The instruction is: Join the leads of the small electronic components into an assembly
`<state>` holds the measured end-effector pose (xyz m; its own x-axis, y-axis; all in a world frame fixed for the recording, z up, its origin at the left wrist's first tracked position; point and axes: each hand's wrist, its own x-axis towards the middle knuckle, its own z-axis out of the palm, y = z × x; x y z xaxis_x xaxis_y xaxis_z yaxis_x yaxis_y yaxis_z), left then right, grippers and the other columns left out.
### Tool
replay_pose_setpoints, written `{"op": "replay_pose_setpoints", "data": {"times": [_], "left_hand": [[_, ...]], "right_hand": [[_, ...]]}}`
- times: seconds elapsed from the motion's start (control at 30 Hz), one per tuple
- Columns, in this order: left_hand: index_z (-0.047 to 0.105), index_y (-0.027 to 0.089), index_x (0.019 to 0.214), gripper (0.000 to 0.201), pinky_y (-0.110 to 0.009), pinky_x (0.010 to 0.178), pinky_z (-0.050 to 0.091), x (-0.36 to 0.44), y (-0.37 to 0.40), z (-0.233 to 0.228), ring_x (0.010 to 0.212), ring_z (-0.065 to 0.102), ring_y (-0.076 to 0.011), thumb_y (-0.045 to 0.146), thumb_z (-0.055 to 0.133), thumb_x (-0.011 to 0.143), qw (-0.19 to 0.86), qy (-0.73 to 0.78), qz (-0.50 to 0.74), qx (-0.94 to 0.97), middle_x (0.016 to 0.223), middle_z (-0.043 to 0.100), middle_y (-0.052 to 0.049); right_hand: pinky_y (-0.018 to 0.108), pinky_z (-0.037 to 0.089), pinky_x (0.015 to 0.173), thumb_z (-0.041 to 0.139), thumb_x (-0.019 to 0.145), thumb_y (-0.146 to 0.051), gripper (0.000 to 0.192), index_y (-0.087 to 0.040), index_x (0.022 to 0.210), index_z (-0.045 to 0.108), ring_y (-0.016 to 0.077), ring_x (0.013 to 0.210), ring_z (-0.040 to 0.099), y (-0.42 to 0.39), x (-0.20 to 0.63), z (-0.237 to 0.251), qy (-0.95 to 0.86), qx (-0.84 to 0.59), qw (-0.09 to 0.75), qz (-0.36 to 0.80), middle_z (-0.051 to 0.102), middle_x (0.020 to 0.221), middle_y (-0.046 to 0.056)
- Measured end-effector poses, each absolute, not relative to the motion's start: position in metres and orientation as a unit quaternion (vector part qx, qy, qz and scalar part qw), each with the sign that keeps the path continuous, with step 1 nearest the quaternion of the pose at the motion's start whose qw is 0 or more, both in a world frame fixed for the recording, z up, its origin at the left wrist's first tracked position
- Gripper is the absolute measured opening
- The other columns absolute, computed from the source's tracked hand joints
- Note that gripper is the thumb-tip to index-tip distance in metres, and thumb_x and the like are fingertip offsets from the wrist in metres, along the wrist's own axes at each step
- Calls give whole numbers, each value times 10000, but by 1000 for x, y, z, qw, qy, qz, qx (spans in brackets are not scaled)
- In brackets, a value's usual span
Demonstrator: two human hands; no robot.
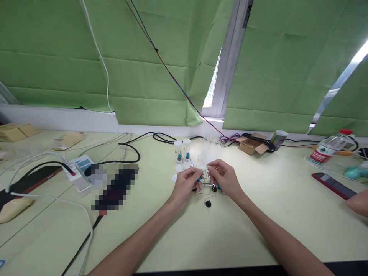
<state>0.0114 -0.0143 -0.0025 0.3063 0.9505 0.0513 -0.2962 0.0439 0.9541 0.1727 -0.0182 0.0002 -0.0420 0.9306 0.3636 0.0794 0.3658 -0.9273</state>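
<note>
Both hands meet at the middle of the pale green table [258,237], working on a small wire frame [206,181] with blue bits on it. The left hand [185,186] pinches the frame's left end between thumb and fingertips, with something blue showing at its fingertips, so it looks like the steadying hand. The right hand [225,180] grasps the other end, fingers curled over the top and pinching something tiny and pale; I can't tell what exactly, it's too small. The frame sits low, just over the table, probably so the forearms can rest and keep things from wobbling

At 6 o'clock from the frame a little black wheel [208,204] lies loose on the table, close enough to grab. At 11 o'clock, just behind the left hand, stand two small clear vials [182,151] with white caps, upright and side by side. Further out at 2 o'clock there's an open cardboard box [250,145] with black cable over it, and way off at 3 o'clock a red phone [333,186] near another person's hand at the edge
</note>
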Motion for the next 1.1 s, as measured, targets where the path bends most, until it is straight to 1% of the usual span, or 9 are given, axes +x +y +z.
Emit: {"op": "replay_pose_setpoints", "data": {"times": [0.27, 0.5, 0.67, 0.9, 0.97, 1.1], "left_hand": [[603, 160, 722, 314, -215, 451, 376, 11, -15, -3, 497, 484, -87, 456, 682, 793, 628, 338, 485, 505, 618, 536, 12], [611, 167, 741, 326, -230, 455, 380, 11, -13, -7, 483, 494, -99, 483, 671, 792, 608, 342, 491, 521, 608, 556, 6], [611, 173, 741, 344, -243, 462, 374, 11, -12, -7, 440, 481, -97, 510, 659, 792, 587, 359, 487, 538, 573, 566, 14], [594, 178, 720, 344, -242, 474, 367, 9, -13, -5, 402, 477, -98, 506, 632, 815, 538, 386, 477, 578, 507, 561, 27], [602, 179, 725, 336, -242, 471, 367, 10, -12, -5, 406, 477, -97, 502, 638, 809, 544, 384, 479, 572, 519, 564, 24], [623, 181, 732, 313, -239, 464, 374, 11, -12, -7, 454, 487, -99, 487, 673, 779, 587, 369, 491, 527, 562, 561, 18]], "right_hand": [[236, 402, 419, 644, 841, -505, 322, -194, 789, 577, 108, 448, 498, -18, 172, 1, -608, -422, 553, 382, 571, 604, -21], [236, 413, 425, 631, 850, -514, 353, -194, 719, 559, 112, 439, 504, -19, 173, 0, -612, -436, 541, 377, 547, 547, -24], [234, 411, 396, 637, 829, -547, 383, -198, 699, 544, 108, 397, 490, -19, 173, 2, -613, -439, 532, 385, 529, 495, -38], [228, 397, 356, 636, 817, -572, 406, -196, 699, 535, 112, 366, 496, -18, 173, 1, -596, -423, 532, 428, 544, 479, -37], [225, 394, 352, 644, 812, -570, 407, -195, 696, 537, 109, 361, 492, -18, 173, 1, -592, -418, 533, 437, 546, 479, -37], [219, 414, 362, 623, 819, -590, 415, -188, 731, 569, 105, 377, 507, -18, 173, 1, -592, -409, 536, 442, 552, 499, -35]]}}
